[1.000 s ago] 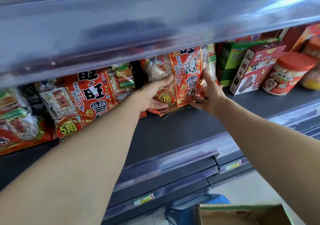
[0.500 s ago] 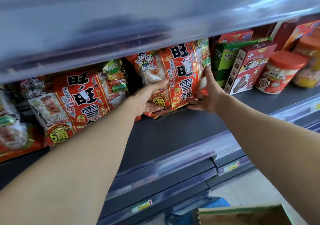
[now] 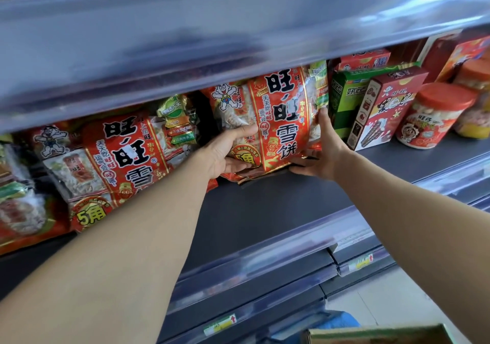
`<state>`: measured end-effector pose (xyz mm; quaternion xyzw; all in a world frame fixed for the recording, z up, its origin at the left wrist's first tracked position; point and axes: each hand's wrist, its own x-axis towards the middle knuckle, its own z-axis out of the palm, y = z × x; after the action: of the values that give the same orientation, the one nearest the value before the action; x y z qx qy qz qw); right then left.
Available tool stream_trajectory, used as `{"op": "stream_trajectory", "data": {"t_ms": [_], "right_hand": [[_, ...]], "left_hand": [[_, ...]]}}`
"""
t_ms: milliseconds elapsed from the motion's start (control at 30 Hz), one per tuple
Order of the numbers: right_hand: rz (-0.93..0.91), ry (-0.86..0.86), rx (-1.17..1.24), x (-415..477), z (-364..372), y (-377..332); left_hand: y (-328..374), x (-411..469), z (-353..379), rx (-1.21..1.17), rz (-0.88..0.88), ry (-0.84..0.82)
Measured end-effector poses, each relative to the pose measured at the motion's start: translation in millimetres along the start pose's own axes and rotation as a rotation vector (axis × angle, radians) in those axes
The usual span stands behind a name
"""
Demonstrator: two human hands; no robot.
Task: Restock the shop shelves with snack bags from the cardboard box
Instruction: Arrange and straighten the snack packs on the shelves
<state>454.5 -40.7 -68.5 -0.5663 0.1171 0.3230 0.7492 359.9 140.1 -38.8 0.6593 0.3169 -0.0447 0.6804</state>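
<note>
A large red snack bag [image 3: 285,121] with black characters stands upright at the back of the dark shelf [image 3: 265,211]. My left hand [image 3: 228,152] grips its lower left edge, thumb across the front. My right hand [image 3: 322,150] holds its lower right corner, thumb up along the side and fingers under the bottom edge. A second red snack bag [image 3: 124,160] of the same kind leans further left on the shelf. The cardboard box [image 3: 381,334] shows only its top edge at the bottom right.
The upper shelf's front lip [image 3: 212,46] overhangs the bags closely. To the right stand a green box [image 3: 344,99], a red-and-white box [image 3: 384,110] and a red-lidded jar [image 3: 432,115]. Price rails [image 3: 265,277] run below. Something blue [image 3: 342,319] lies by the cardboard box.
Both hands have stayed on the red bag, which now stands slightly straighter against the back. The view has shifted a little, showing more of the shelf at right.
</note>
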Motion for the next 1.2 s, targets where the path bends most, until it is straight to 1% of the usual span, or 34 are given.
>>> {"op": "stream_trajectory", "data": {"t_ms": [133, 267, 467, 567, 733, 800, 867, 933, 967, 1033, 1133, 1200], "right_hand": [[0.006, -0.004, -0.001, 1.0, -1.6, 1.5], [0.0, -0.001, 0.011, -0.5, -1.6, 2.5], [-0.029, -0.013, 0.04, -1.9, -2.8, 7.5], [-0.039, -0.015, 0.067, -4.2, -2.1, 9.1], [-0.07, -0.049, 0.09, -5.3, 7.2, 14.0], [-0.082, -0.04, 0.084, -3.1, 12.1, 15.1], [-0.095, -0.024, 0.05, -0.7, 15.8, 15.7], [-0.112, 0.004, 0.027, 2.6, 17.3, 15.5], [-0.126, 0.015, 0.025, 4.1, 17.6, 15.1], [-0.139, 0.019, 0.031, 6.1, 17.1, 14.8], [-0.138, 0.034, 0.016, 2.2, 19.2, 17.3], [-0.148, 0.097, -0.008, -3.5, 20.7, 18.1]], "left_hand": [[1.4, 2.4, 1.7, -0.003, -0.012, -0.03], [0.9, 2.1, 4.1, -0.031, -0.016, -0.01], [-3.4, -2.0, 10.3, -0.055, 0.048, 0.016], [-7.3, -8.5, 12.2, -0.049, 0.107, 0.029], [-25.7, -16.0, 8.6, -0.077, 0.315, 0.179], [-31.2, -15.0, 8.7, -0.066, 0.351, 0.235], [-30.5, -14.3, 10.2, -0.075, 0.326, 0.255], [-26.1, -13.0, 11.3, -0.096, 0.254, 0.268], [-23.8, -12.5, 12.3, -0.086, 0.209, 0.294], [-24.5, -4.4, 14.8, -0.04, 0.154, 0.412], [-22.0, -11.9, 24.2, -0.026, 0.172, 0.499], [-17.5, -20.1, 32.2, 0.037, 0.209, 0.52]]}}
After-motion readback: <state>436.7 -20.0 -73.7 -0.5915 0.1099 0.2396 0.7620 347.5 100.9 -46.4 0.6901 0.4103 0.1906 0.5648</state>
